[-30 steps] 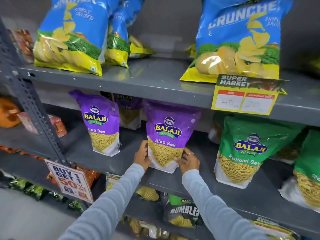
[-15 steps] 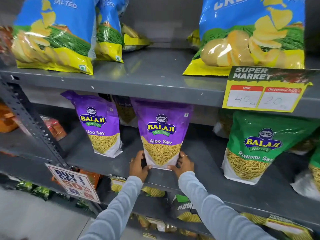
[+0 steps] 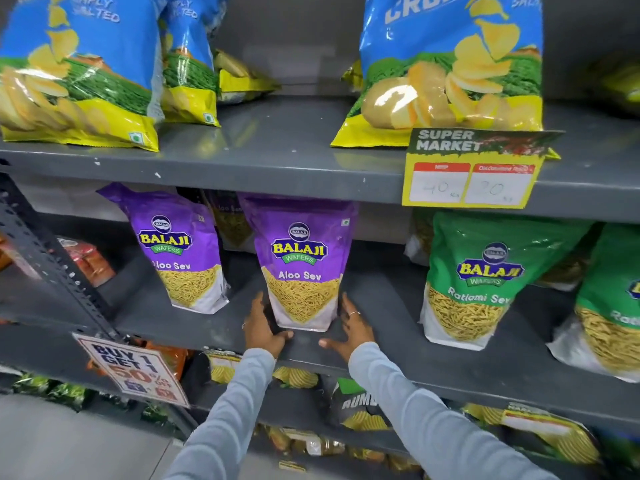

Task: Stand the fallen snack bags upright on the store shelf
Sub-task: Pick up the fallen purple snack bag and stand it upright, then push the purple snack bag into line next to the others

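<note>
A purple Balaji Aloo Sev bag (image 3: 300, 268) stands upright on the middle shelf (image 3: 381, 327), its top under the shelf above. My left hand (image 3: 264, 327) lies just beside its lower left edge and my right hand (image 3: 350, 329) just beside its lower right edge. Both have fingers spread and thumbs resting on the shelf in front of the bag, gripping nothing. A second purple Aloo Sev bag (image 3: 180, 251) stands to the left, leaning slightly, with another purple bag (image 3: 230, 216) behind. Green Ratlami Sev bags (image 3: 485, 278) stand to the right.
Big blue Crunchex chip bags (image 3: 79, 67) (image 3: 453, 64) fill the top shelf, above a yellow price tag (image 3: 474, 171). A "Buy 1 Get 1" sign (image 3: 133, 370) hangs on the perforated upright (image 3: 52, 261) at the left. Lower shelves hold more snack packs (image 3: 356, 403).
The purple bag has been pushed back and set upright on the shelf. Both hands have let go of its sides and now rest open beside its base.
</note>
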Tool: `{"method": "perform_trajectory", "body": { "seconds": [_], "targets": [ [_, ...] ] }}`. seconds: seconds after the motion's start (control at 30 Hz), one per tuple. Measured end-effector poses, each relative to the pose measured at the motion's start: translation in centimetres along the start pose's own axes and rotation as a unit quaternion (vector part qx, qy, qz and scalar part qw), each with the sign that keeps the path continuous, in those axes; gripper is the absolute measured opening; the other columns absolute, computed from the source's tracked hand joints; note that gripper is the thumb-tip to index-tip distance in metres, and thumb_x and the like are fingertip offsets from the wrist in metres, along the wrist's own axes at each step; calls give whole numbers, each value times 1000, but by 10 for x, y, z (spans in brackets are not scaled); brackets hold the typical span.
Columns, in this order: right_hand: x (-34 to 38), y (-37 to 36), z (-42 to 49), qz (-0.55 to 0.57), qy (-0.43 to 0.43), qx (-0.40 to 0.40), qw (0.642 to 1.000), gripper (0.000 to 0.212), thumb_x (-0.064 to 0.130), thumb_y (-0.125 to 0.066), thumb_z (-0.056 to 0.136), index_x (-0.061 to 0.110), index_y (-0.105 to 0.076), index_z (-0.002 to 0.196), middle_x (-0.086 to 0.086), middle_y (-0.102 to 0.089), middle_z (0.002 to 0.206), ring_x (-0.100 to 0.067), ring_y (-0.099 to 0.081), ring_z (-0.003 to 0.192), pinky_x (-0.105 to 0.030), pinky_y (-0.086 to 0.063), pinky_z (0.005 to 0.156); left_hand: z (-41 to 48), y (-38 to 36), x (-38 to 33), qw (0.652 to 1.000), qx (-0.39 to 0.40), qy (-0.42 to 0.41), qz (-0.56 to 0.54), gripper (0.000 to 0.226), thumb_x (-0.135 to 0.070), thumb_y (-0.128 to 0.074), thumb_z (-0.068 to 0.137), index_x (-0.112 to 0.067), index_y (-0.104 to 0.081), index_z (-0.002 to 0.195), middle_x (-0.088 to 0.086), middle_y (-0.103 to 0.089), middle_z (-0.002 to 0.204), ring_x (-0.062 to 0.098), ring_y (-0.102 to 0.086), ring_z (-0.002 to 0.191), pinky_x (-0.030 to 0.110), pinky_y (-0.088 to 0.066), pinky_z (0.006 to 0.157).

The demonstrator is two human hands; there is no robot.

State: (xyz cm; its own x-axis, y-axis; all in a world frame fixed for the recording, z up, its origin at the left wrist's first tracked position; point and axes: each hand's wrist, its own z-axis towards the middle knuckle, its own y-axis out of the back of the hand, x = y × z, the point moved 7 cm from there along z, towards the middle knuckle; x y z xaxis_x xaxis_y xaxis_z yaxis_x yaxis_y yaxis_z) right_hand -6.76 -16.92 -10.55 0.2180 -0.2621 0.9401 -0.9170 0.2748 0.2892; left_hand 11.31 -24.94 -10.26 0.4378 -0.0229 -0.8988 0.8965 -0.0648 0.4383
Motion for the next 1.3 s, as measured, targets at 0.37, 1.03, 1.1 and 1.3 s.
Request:
{"method": "perform_trajectory", "body": {
  "seconds": [0.37, 1.03, 1.1, 1.3],
  "targets": [
    [-87, 214, -98, 264, -15, -374, 889, 41, 8, -66, 76, 44, -50, 88, 2, -53, 102, -26, -47, 102, -28, -57, 66, -125, -141, -80, 967, 196, -164, -11, 76, -20, -74, 75, -25, -33, 138, 2, -51, 132, 14, -47, 121, 40, -37, 111],
    [-68, 201, -53, 123, 13, -195, 973, 87, 10, -81, 60, 15, -32, 131, -4, -51, 118, -29, -50, 118, -34, -43, 94, -90, -203, -102, 971, 212, -111, 16, 58, -30, -79, 64, -26, -46, 112, 7, -64, 122, 26, -59, 110, 33, -45, 88],
    [-69, 203, -60, 122, 27, -184, 975, 97, 8, -81, 61, 19, -22, 138, 1, -45, 126, -24, -45, 125, -33, -41, 98, -93, -202, -98, 973, 206, -103, 1, 58, -38, -78, 59, -37, -44, 107, 5, -66, 119, 25, -60, 109, 37, -49, 90],
    [-90, 296, -136, 127, 46, -519, 844, 109, 50, -81, 49, 26, -26, 140, -4, -23, 152, -27, -27, 136, -51, -32, 111, -88, -206, -91, 975, 201, -96, 24, 65, -58, -75, 53, -37, -47, 108, 1, -68, 117, 26, -61, 111, 49, -51, 93]
  ]
}}
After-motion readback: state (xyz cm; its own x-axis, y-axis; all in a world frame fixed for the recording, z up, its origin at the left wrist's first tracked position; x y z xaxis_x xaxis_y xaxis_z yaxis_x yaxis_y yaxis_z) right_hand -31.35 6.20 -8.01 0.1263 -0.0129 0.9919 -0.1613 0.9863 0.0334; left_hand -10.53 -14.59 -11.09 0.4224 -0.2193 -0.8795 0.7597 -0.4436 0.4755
